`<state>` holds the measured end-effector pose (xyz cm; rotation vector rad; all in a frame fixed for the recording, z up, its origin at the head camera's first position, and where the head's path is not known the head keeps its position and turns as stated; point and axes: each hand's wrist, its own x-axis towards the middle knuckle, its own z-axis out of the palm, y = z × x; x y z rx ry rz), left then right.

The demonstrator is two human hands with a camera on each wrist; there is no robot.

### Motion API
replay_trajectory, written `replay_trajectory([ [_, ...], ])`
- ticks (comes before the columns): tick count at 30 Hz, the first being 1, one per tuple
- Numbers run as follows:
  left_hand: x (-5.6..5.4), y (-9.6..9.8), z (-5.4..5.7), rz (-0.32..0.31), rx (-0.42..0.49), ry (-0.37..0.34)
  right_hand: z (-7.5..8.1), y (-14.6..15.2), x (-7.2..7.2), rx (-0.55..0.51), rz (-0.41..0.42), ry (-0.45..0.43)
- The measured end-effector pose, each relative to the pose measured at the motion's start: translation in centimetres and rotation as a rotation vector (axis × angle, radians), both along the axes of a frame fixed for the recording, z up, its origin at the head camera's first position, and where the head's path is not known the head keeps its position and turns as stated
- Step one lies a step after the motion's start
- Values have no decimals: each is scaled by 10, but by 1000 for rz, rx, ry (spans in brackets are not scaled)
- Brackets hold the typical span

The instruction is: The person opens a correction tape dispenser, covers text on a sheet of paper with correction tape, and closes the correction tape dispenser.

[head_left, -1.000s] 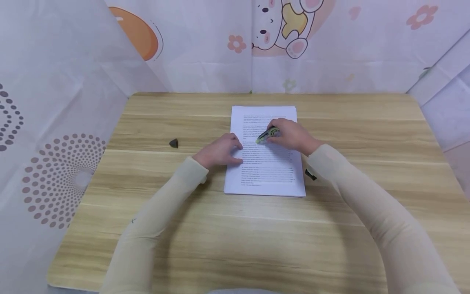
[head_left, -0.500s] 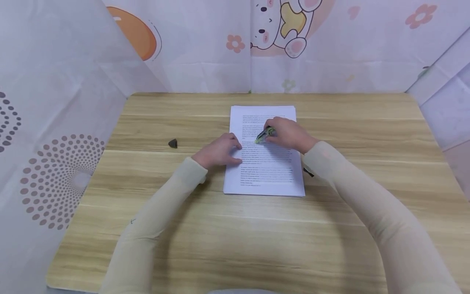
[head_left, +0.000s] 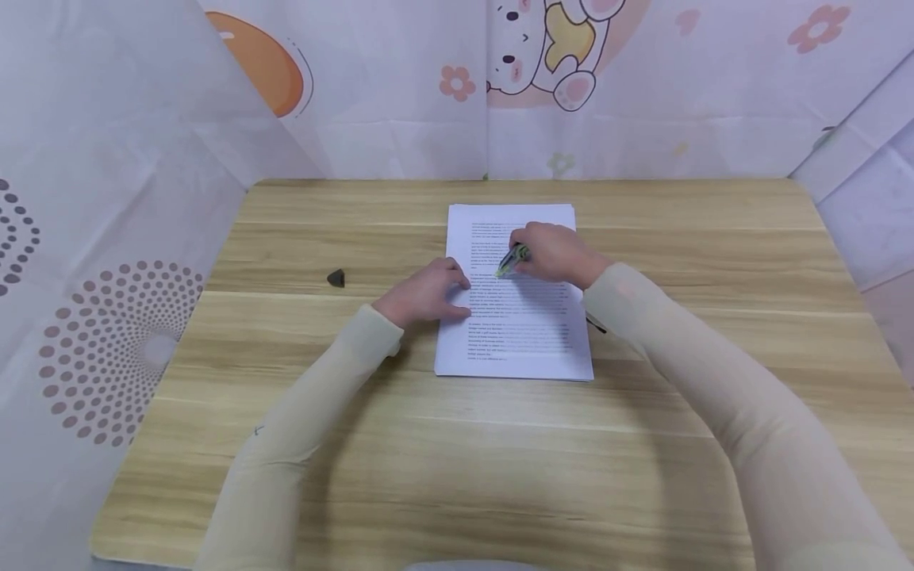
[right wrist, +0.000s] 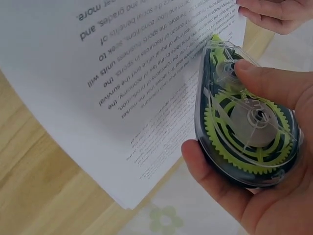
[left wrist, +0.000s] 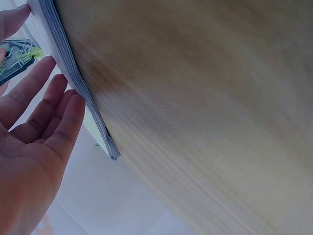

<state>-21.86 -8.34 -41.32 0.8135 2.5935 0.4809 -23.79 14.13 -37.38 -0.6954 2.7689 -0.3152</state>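
Correction tape (right wrist: 239, 129), one: clear case with green gears inside. It is lying within the right hand (head_left: 560, 252), over the paper stack (head_left: 517, 319), a little far of the page's middle. Long axis: running from the palm at the far right to a green tip (right wrist: 215, 37) at the near left. From the grip, the tip is pointing left and near, toward the left hand (head_left: 428, 291), and is ending by the start of the third block of print (head_left: 524, 300). Whether it is pressing on the sheet cannot be told.

Right hand, the nearer to the tape: the grip is holding the case, thumb lying on the clear face, a finger showing along the opposite edge.

Left hand: the grip is standing wide and holding nothing; thumb and fingers are resting apart at the stack's left edge, left of the tip.

Paper stack: white, printed, several sheets, long side running near to far, lying flat on the wood-grain counter (head_left: 457, 476).

Small dark pieces, two, kind unclear: one piece (head_left: 336, 277) is lying well apart, left of the left hand; the other piece (head_left: 596, 324) is lying just beside the stack's right edge, partly hidden by the right sleeve (head_left: 714, 396).

Curtain (head_left: 393, 71): white, cartoon-printed, hanging at the counter's far side.
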Motion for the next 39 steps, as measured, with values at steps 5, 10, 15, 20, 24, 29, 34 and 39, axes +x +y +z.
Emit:
replay_trajectory([
  [5,0,0,1,-9,6,4,2,3,-1,4,13,-5],
  [10,-1,0,1,-11,8,6,3,7,-2,25,9,-23],
  [15,-1,1,2,-4,0,4,4,11,-3,34,3,-39],
  [20,-1,0,1,9,-13,-8,3,14,-3,50,3,-48],
  [24,0,0,1,11,-10,-9,3,18,-2,51,1,-48],
  [29,0,0,1,5,-1,1,4,22,-1,41,1,-36],
  [34,1,0,1,5,-4,5,5,24,1,57,-10,-49],
  [39,1,0,0,7,-13,-5,6,26,2,68,-18,-61],
])
